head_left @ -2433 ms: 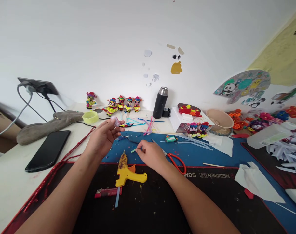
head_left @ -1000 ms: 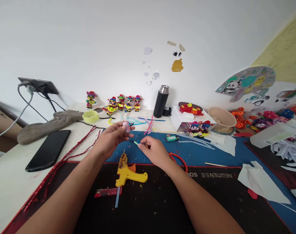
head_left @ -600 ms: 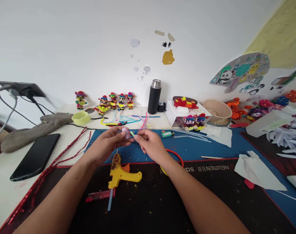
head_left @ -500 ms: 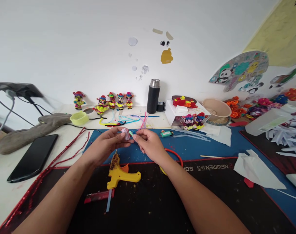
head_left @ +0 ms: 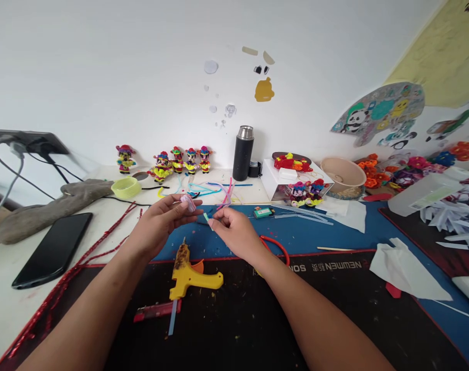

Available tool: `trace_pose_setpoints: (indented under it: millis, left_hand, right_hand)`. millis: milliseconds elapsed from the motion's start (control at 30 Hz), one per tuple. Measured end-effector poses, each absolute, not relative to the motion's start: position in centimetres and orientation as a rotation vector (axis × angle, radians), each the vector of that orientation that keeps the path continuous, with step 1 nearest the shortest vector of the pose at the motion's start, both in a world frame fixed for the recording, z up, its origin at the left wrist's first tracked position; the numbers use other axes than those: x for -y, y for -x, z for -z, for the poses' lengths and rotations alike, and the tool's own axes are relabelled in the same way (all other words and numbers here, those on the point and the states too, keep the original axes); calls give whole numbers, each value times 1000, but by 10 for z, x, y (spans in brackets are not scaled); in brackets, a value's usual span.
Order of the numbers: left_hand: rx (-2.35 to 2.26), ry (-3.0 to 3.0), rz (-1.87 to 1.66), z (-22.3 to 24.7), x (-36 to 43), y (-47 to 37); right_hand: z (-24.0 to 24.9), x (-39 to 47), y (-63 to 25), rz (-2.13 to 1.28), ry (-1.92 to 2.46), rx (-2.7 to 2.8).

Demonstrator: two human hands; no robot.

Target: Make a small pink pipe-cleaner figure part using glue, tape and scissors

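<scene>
The pale pink piece (head_left: 187, 202) is held up, the green strip (head_left: 206, 218), tilted toward eleven o'clock, apart at its four o'clock.

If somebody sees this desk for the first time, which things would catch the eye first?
Probably the yellow glue gun, lying mostly on the black mat. Beyond it, the left hand holds a small pale piece and the right hand a light green piece. Bright figures stand near the white wall, left of the black flask.
</scene>
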State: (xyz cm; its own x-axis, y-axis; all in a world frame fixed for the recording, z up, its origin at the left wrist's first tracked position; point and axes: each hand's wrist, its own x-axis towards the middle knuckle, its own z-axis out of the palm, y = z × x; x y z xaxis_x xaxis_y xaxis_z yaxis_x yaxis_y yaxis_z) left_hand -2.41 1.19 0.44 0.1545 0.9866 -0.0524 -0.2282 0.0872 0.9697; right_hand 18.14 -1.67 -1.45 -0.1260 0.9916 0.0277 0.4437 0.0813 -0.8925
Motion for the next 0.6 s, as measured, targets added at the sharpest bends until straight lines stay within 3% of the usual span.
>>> trace_pose_setpoints:
  millis: [300,600]
  left_hand:
    - [-995,-1114,-1114,-6,-12,27]
    - [-1004,-1096,-1154,-8,-14,29]
  right_hand:
    - [17,28,-177,-561,1640,2250]
    - [3,31,-178,-608,1611,2211]
